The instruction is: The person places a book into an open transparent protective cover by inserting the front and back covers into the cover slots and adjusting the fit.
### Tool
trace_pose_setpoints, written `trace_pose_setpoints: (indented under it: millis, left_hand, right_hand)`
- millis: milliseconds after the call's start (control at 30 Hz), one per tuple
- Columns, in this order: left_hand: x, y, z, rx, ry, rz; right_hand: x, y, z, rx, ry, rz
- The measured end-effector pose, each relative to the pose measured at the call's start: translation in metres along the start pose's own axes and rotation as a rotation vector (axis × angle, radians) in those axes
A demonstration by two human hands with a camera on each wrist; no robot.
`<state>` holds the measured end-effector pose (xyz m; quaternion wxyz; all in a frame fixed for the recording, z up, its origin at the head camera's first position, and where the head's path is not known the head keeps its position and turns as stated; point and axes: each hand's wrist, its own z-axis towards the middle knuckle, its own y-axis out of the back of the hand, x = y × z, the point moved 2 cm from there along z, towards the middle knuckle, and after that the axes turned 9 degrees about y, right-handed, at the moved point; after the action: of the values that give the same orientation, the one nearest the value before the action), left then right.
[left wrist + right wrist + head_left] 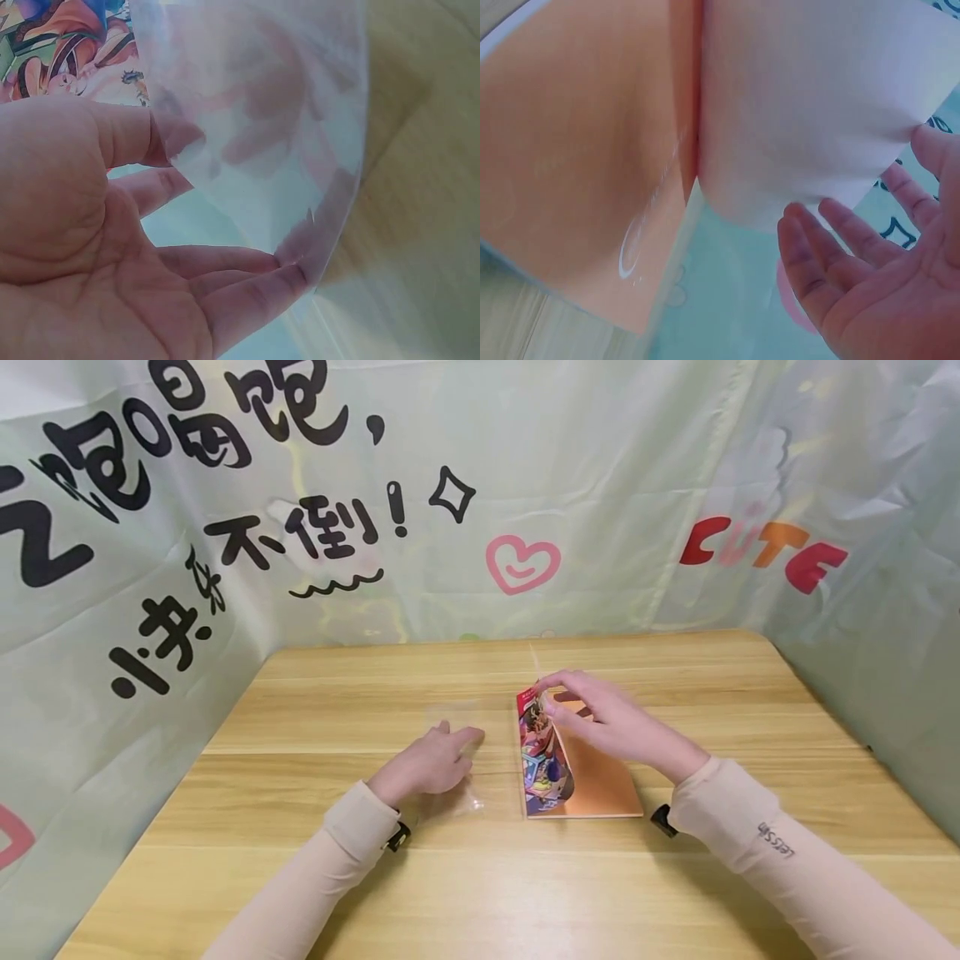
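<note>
A thin booklet lies on the wooden table, its colourful illustrated cover [538,768] raised and bent back toward the left. Beneath it shows a plain orange page [606,789]. My right hand [611,722] is at the cover's free edge; in the right wrist view the fingertips [802,214] touch the edge of its pale inner side [802,105]. To the left of the booklet, my left hand [431,762] is at a clear plastic sheet [247,97]. Thumb and fingers stay apart, their tips visible through the plastic.
The wooden table [300,835] spreads around the booklet. A pale printed cloth [615,485] hangs behind the table and along both sides. Dark wrist straps [663,820] sit at the ends of both light sleeves [720,810].
</note>
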<state>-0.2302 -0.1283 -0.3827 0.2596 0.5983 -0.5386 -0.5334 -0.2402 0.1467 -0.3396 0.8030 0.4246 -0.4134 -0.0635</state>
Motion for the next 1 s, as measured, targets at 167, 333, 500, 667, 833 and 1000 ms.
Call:
trace_pose_setpoints:
  millis: [167, 333, 500, 667, 833, 1000]
  left_hand:
    - [0.002, 0.001, 0.000, -0.001, -0.018, 0.001]
    - [0.002, 0.002, 0.001, -0.018, -0.034, -0.002]
    - [0.004, 0.002, 0.001, -0.038, -0.028, -0.002]
    - [0.003, 0.000, -0.001, -0.037, -0.040, -0.019]
    - [0.002, 0.000, -0.002, -0.017, -0.036, -0.047]
    - [0.004, 0.003, -0.002, -0.005, -0.015, -0.065]
  right_hand:
    - [0.002, -0.013, 0.006, 0.035, 0.025, -0.040]
    - [0.002, -0.026, 0.010, 0.094, 0.043, -0.067]
    - [0.001, -0.036, 0.011, 0.137, -0.004, -0.082]
    - [-0.002, -0.040, 0.006, 0.223, -0.069, -0.030]
    - [-0.005, -0.043, 0.004, 0.283, -0.099, -0.018]
    - [-0.005, -0.044, 0.004, 0.314, -0.130, -0.036]
